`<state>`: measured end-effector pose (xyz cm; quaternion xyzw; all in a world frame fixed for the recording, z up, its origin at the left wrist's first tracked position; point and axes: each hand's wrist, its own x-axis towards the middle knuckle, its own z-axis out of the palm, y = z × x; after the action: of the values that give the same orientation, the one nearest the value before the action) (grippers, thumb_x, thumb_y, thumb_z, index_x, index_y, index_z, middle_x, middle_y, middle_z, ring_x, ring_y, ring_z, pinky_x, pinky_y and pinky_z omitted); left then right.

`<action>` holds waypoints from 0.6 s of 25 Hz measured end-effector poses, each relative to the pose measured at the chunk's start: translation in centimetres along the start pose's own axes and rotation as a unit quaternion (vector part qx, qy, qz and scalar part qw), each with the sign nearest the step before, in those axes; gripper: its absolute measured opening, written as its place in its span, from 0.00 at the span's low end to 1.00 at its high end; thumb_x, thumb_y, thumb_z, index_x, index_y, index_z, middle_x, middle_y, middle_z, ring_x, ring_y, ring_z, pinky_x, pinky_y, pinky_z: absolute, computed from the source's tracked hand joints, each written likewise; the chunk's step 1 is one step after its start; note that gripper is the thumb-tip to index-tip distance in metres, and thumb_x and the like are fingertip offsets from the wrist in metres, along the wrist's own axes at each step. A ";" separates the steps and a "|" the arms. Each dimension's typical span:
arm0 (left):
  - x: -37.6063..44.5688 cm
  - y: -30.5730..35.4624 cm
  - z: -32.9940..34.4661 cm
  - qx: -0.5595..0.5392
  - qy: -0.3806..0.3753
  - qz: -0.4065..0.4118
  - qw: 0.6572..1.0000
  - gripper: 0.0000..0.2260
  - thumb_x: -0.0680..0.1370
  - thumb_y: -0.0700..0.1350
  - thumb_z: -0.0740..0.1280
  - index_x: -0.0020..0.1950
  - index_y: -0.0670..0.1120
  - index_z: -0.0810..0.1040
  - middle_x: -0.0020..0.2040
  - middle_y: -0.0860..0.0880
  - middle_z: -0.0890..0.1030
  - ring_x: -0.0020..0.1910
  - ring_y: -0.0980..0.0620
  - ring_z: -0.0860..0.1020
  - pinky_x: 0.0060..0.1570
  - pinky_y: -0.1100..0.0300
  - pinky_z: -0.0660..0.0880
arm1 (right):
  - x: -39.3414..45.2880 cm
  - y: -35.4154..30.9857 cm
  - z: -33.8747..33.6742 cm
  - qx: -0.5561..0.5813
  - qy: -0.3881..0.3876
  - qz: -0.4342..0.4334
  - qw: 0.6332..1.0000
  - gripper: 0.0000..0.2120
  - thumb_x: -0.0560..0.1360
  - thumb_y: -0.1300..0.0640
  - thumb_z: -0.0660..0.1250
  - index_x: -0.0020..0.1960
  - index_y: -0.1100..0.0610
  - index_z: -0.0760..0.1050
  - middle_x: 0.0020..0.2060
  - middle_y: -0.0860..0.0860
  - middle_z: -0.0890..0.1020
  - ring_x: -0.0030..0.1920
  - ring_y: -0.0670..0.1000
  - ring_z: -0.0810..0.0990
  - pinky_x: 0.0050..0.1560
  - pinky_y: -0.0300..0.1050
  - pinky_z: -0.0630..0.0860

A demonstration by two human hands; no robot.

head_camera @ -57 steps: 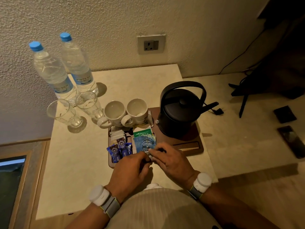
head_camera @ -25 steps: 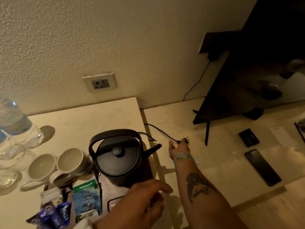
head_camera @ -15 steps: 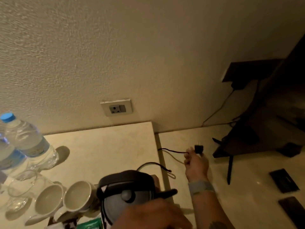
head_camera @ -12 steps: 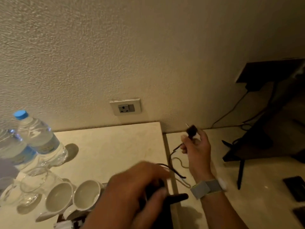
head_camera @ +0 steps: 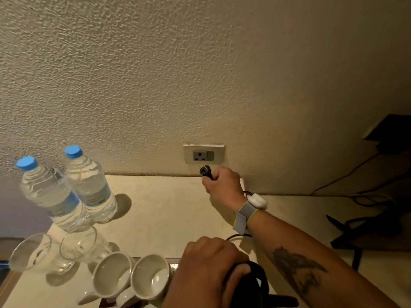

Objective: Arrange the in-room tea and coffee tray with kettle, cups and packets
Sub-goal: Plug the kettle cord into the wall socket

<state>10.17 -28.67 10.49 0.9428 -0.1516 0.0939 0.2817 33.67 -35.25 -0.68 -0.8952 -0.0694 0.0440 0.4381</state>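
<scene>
At the worktop's back left stand 2 bottles (head_camera: 66, 192); 2 cups (head_camera: 131, 278) sit at its front edge. The left hand (head_camera: 206, 272) curls around the kettle (head_camera: 251, 285) handle. The right hand (head_camera: 222, 185) pinches the plug (head_camera: 205, 171) just below the socket (head_camera: 203, 154); next, align its pins and push.

Your view is dim, with a warm yellow cast. The water bottles (head_camera: 66, 190) and glasses (head_camera: 55, 252) throw soft shadows right and toward you, so light comes from upper left. Your left hand (head_camera: 206, 274) is blurred and dark; just beyond your right hand's fingers (head_camera: 211, 181) the wall socket (head_camera: 203, 154) reads sharp. Bottles lean outward near the left edge: wide-angle distortion.
</scene>
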 end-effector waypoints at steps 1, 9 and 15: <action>0.3 -0.8 -0.1 -0.004 -0.011 -0.004 1.000 0.12 0.78 0.58 0.61 0.46 0.63 0.85 0.41 0.62 0.83 0.37 0.57 0.82 0.40 0.65 0.75 | 0.8 -0.4 1.0 -0.011 0.003 -0.003 1.000 0.15 0.73 0.50 0.74 0.33 0.53 0.72 0.31 0.51 0.84 0.35 0.53 0.84 0.36 0.50 0.80; 0.9 -1.5 0.2 0.001 -0.053 0.014 0.998 0.15 0.80 0.60 0.59 0.42 0.67 0.85 0.37 0.65 0.81 0.34 0.62 0.79 0.32 0.70 0.74 | 3.1 0.3 3.3 -0.046 0.086 -0.068 0.993 0.17 0.74 0.52 0.73 0.34 0.55 0.67 0.26 0.50 0.70 0.29 0.53 0.68 0.30 0.46 0.61; 0.2 -2.0 0.9 -0.043 -0.006 0.056 0.997 0.15 0.85 0.54 0.56 0.48 0.65 0.81 0.46 0.65 0.79 0.34 0.63 0.83 0.31 0.70 0.76 | 3.6 -0.8 4.9 -0.044 0.106 -0.090 0.989 0.19 0.75 0.53 0.74 0.35 0.57 0.66 0.26 0.52 0.68 0.28 0.58 0.68 0.30 0.45 0.61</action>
<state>11.10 -27.65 8.86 0.9205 -0.2098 0.0969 0.3151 36.51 -30.33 -3.11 -0.9032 -0.1049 -0.0934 0.4056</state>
